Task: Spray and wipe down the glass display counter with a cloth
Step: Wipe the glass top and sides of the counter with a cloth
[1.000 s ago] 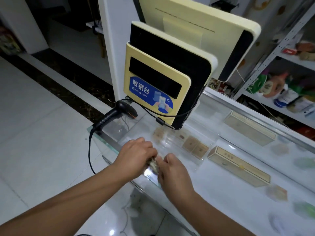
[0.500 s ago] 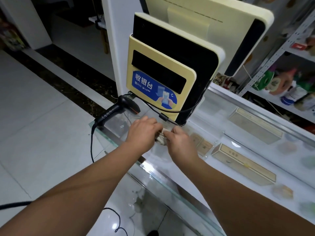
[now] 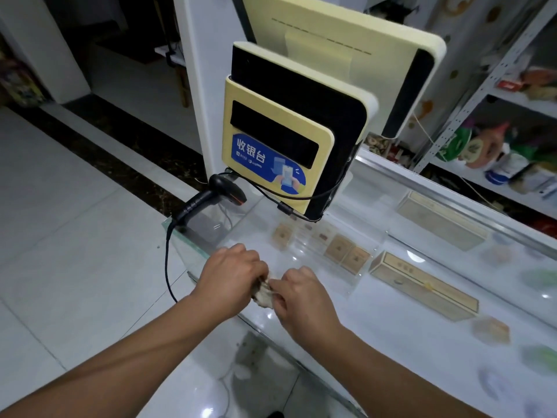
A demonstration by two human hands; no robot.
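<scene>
A small crumpled greyish cloth (image 3: pixel 264 292) sits on the glass display counter (image 3: pixel 376 321) near its left corner. My left hand (image 3: pixel 230 279) grips the cloth from the left and my right hand (image 3: pixel 301 292) pinches it from the right, both hands close together over the glass. Most of the cloth is hidden between my fingers. No spray bottle shows in the head view.
A yellow payment terminal (image 3: pixel 277 152) with screens stands on the counter behind my hands. A black barcode scanner (image 3: pixel 211 197) lies at the counter's left corner, its cable hanging down. Beige boxes (image 3: pixel 422 285) lie under the glass. Shelves with goods (image 3: pixel 497 158) stand at the right.
Both hands have drawn the cloth back from just under the terminal toward the counter's near edge, after pushing it away half a second earlier.
</scene>
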